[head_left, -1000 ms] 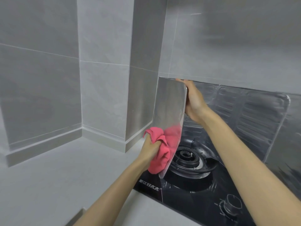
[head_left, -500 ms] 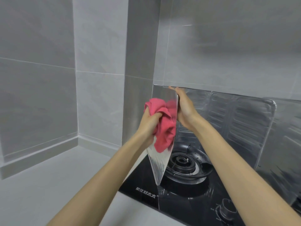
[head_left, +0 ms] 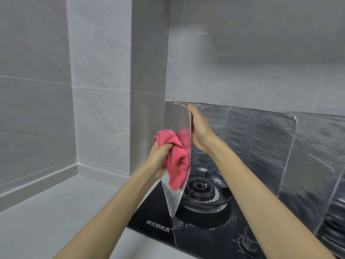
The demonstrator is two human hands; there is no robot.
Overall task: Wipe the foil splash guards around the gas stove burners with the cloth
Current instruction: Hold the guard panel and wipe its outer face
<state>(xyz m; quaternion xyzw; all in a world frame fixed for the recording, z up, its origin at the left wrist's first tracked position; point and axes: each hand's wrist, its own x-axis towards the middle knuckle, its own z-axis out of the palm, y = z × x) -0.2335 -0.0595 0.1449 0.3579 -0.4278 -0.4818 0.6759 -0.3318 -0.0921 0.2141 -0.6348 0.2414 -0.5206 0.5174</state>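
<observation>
The left hand is closed tight around a pink cloth; the cloth is bunched up, and it is pressed flat on the shiny side panel of the foil splash guard; part of the cloth hangs down below the fist; you can see a pink blur of the cloth mirrored in the panel just above it.

The right hand is on the other side of the same panel; its palm and fingers lie against the panel's back near the top edge, holding it up from behind; a fingertip peeks over the top corner.

The side panel stands up on the left edge of the black gas stove; its bottom point touches the stove top near some white writing; it leans a little.

More foil panels stand along the back wall behind the stove; they have bumpy ridges and they are joined side by side; they reach off to the right.

A round burner sits just right of the side panel, between it and the back panels; a knob is near the front of the stove, partly hidden by the right arm.

The walls are grey tile; the counter to the left of the stove is pale grey.
</observation>
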